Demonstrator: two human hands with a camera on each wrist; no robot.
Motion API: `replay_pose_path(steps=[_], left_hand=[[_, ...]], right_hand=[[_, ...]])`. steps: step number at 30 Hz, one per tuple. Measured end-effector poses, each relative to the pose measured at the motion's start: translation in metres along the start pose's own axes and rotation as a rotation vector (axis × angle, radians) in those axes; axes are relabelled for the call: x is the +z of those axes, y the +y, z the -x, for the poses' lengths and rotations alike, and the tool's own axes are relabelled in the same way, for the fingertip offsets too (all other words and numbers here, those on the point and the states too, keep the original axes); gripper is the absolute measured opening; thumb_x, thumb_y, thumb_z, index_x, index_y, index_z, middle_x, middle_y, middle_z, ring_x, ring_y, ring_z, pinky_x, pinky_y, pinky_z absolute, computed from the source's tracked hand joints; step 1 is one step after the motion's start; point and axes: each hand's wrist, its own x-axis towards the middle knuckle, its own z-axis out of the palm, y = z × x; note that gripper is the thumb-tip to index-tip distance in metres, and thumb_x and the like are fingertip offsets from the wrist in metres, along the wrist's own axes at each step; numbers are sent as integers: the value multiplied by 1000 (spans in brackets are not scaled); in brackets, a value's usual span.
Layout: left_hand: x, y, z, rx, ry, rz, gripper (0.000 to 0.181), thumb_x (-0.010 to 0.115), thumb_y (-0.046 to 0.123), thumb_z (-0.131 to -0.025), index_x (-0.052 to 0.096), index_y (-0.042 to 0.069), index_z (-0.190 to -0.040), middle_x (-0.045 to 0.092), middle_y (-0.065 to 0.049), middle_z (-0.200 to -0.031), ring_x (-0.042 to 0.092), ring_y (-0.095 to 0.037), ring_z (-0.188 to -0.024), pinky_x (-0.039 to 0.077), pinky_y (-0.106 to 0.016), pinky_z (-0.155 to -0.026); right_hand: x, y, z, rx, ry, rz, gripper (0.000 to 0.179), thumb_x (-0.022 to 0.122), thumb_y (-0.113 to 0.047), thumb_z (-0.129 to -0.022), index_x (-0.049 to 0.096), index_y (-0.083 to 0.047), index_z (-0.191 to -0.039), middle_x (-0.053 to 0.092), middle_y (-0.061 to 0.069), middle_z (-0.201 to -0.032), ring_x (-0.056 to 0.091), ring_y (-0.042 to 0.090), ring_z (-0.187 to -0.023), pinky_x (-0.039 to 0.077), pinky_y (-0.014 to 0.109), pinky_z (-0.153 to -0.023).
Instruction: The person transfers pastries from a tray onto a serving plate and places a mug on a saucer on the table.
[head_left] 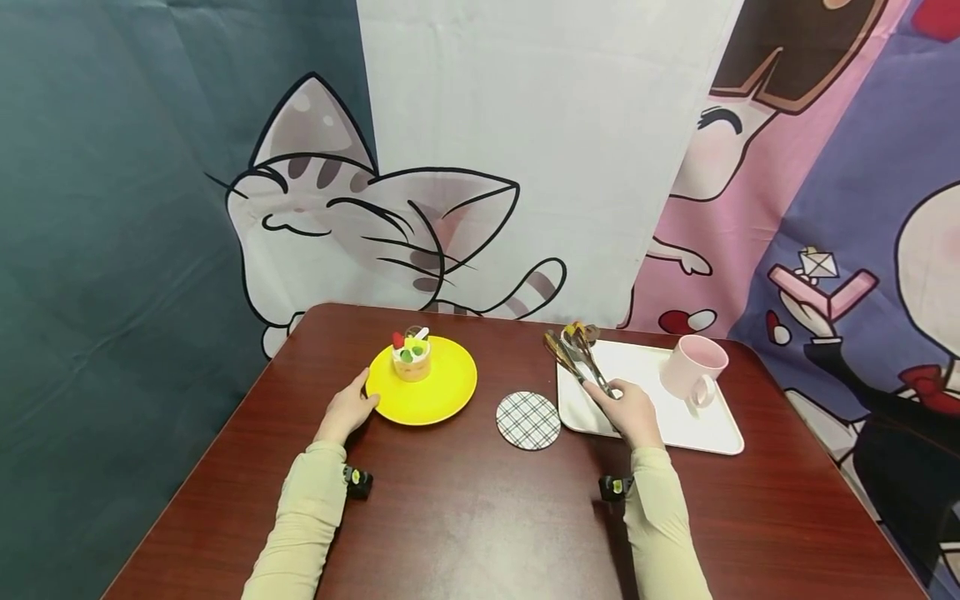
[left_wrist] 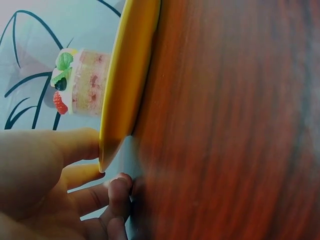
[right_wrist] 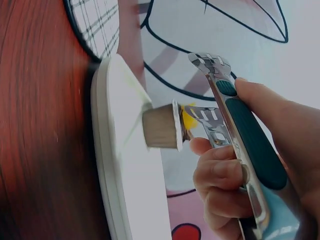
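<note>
Tray (head_left: pixel 637 362) sits right of yellow plate (head_left: pixel 450 392); our left fingers (left_wrist: pixel 82 143) pinch the plate's rim, our right fingers (right_wrist: pixel 219 174) grip parted tongs (right_wrist: pixel 257 145) beside the tray's dessert cup (right_wrist: pixel 161 127). We judge: positioning step; next calls for straddling the cup.

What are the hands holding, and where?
The left hand pinches the yellow plate by its rim; the right hand grips the metal tongs by their handles.

We count one tray (head_left: pixel 690 433), one mug (head_left: pixel 687 367), one plate (head_left: pixel 450 396), one coaster (head_left: pixel 528 421), one pair of tongs (right_wrist: pixel 256 144), two desserts (head_left: pixel 412 365) (right_wrist: pixel 159 129), one left of the tray
</note>
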Motion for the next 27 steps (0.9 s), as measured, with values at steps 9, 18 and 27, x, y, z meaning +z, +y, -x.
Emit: replay_pose_path(steps=[9,18,27], left_hand=[[-1,-1,1,-2,3,-11,65,42,26,-91,10,10,-145,25,-20,-145,30,-40,-128,27,-54,-102],[-1,-1,-2,-12,9,-6,65,42,27,-91,10,11,-145,25,-20,-145,30,-39,-128,26,-54,-103],[1,-1,-2,-11,16,-13,64,42,27,-91,11,12,-145,26,-19,-145,31,-39,-128,27,-53,-103]], right_hand=[[-9,10,1,31,24,-25,59,45,-63,-80,64,-12,-100,65,14,-83,57,24,-67,42,35,-65],[-16,20,3,86,12,-48,53,43,-52,-86,61,-7,-107,57,21,-113,53,35,-94,40,46,-82],[-14,34,0,98,-35,-46,53,46,-50,-86,59,-4,-108,57,23,-111,53,34,-94,40,45,-82]])
